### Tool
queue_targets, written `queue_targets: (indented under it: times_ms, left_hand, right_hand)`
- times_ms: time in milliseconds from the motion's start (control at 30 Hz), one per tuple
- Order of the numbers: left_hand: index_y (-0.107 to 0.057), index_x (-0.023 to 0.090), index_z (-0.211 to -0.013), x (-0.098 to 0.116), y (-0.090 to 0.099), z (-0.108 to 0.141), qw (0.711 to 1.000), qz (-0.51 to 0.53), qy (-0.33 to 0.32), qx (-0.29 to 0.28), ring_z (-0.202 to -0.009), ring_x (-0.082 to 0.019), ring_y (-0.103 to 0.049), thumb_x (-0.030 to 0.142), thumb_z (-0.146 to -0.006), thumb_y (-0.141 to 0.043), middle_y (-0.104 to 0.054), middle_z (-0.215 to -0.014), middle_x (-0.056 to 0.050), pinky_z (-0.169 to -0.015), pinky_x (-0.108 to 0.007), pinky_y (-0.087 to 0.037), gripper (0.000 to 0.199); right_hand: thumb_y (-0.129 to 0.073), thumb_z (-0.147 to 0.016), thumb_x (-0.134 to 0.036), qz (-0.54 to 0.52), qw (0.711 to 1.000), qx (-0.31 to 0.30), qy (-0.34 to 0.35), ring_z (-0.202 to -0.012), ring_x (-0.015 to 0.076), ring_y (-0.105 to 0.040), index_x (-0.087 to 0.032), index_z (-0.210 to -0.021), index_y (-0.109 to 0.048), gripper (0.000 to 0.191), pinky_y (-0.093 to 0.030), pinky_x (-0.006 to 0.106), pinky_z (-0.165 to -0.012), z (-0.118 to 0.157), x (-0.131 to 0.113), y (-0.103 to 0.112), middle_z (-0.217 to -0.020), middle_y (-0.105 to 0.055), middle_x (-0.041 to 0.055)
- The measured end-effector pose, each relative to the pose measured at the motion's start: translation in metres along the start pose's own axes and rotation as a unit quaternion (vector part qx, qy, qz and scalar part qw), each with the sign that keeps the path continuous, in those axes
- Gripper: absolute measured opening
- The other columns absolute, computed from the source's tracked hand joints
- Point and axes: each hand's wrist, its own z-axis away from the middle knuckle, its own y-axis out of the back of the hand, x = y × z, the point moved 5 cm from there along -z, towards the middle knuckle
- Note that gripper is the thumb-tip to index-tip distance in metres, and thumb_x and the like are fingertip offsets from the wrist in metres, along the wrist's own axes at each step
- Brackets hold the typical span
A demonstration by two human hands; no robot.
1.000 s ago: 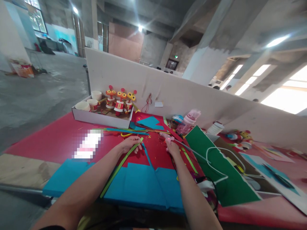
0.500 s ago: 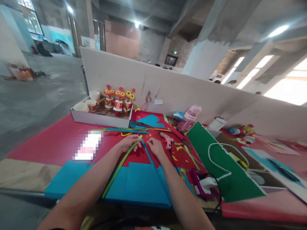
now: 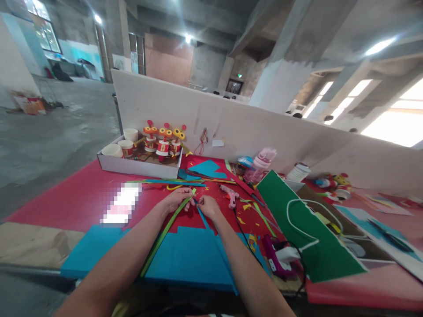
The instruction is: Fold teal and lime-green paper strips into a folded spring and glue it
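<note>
My left hand [image 3: 177,199] pinches the upper end of a long green paper strip [image 3: 165,233], which runs down toward the table's front edge. Close beside it on the right, my right hand [image 3: 208,207] has its fingers closed on the top of a blue paper strip [image 3: 203,218]. The two strip ends nearly meet between my fingertips; whether they touch is too small to tell. Under both strips lie blue paper sheets [image 3: 190,255] on the red table cover [image 3: 82,189]. A pink glue gun [image 3: 231,197] rests just right of my right hand.
A white box [image 3: 139,168] with paper cups and several cup figures stands at the back left. On the right are a purple power strip [image 3: 276,259], a green board [image 3: 307,237] and a pink bottle [image 3: 262,163]. A partition [image 3: 231,119] rises behind.
My right hand has moved slightly left, closer to my left hand, and the blue strip's top end has come nearer the green strip's end.
</note>
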Motion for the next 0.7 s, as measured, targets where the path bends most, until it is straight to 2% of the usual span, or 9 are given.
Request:
queue_targets:
  times_ms: [67,133,233,300,400,500,700]
  left_hand:
    - [-0.053,0.013,-0.083,0.000,0.000,0.000,1.000,0.003,0.000,0.003,-0.038,-0.010,-0.052,0.037,-0.074,-0.064,-0.066,-0.063,-0.007,-0.037,-0.020,-0.043,0.028]
    - [-0.053,0.012,-0.082,0.001,0.000,0.000,1.000,0.009,-0.002,0.013,-0.038,-0.010,-0.053,0.036,-0.075,-0.063,-0.066,-0.063,-0.007,-0.038,-0.020,-0.044,0.027]
    - [-0.053,0.012,-0.079,-0.001,0.000,0.000,0.999,0.008,-0.006,0.041,-0.040,-0.010,-0.054,0.035,-0.075,-0.064,-0.066,-0.064,-0.007,-0.040,-0.021,-0.046,0.026]
    - [-0.053,0.012,-0.078,-0.002,-0.001,-0.001,0.999,0.001,-0.007,0.048,-0.040,-0.010,-0.055,0.036,-0.074,-0.065,-0.067,-0.064,-0.008,-0.041,-0.022,-0.047,0.027]
    - [-0.051,0.013,-0.075,-0.005,-0.005,-0.002,0.999,-0.015,0.002,0.049,-0.039,-0.011,-0.055,0.038,-0.074,-0.064,-0.066,-0.060,-0.008,-0.040,-0.022,-0.047,0.028]
    - [-0.049,0.014,-0.073,-0.006,-0.008,-0.002,0.998,-0.036,0.010,0.057,-0.037,-0.011,-0.054,0.036,-0.076,-0.062,-0.065,-0.058,-0.007,-0.038,-0.022,-0.046,0.026]
    - [-0.051,0.014,-0.077,-0.005,-0.014,-0.002,0.994,-0.087,0.033,0.048,-0.036,-0.009,-0.052,0.034,-0.079,-0.058,-0.065,-0.057,-0.005,-0.038,-0.019,-0.045,0.022]
  right_hand:
    - [-0.061,-0.068,-0.019,-0.071,0.997,0.016,0.017,-0.071,0.0162,-0.061,-0.019,-0.065,-0.054,0.007,-0.040,0.024,-0.059,-0.001,0.000,0.003,-0.070,-0.065,0.0017]
    - [-0.058,-0.069,-0.021,-0.213,0.977,0.015,0.018,-0.067,0.0154,-0.062,-0.020,-0.067,-0.050,0.009,-0.044,0.025,-0.060,-0.002,0.003,0.004,-0.067,-0.063,-0.0001]
    - [-0.063,-0.066,-0.033,-0.428,0.903,-0.031,-0.010,-0.056,0.0138,-0.060,-0.021,-0.076,-0.047,0.022,-0.047,0.025,-0.054,-0.003,0.009,-0.002,-0.065,-0.062,-0.0024]
    - [-0.067,-0.061,-0.041,-0.497,0.866,-0.043,-0.020,-0.049,0.0104,-0.055,-0.020,-0.078,-0.048,0.033,-0.044,0.023,-0.048,-0.003,0.012,-0.007,-0.064,-0.061,-0.0024]
    - [-0.069,-0.060,-0.047,-0.539,0.841,-0.048,-0.018,-0.040,0.0044,-0.041,-0.019,-0.077,-0.049,0.038,-0.032,0.017,-0.038,-0.004,0.016,-0.011,-0.066,-0.060,-0.0028]
    - [-0.069,-0.063,-0.047,-0.552,0.831,-0.065,-0.007,-0.037,0.0024,-0.033,-0.020,-0.078,-0.049,0.036,-0.021,0.015,-0.034,-0.002,0.018,-0.012,-0.066,-0.059,-0.0037]
    - [-0.068,-0.066,-0.043,-0.542,0.839,-0.056,-0.005,-0.035,0.0020,-0.029,-0.020,-0.076,-0.050,0.031,-0.017,0.015,-0.034,0.007,0.014,-0.007,-0.061,-0.060,-0.0044]
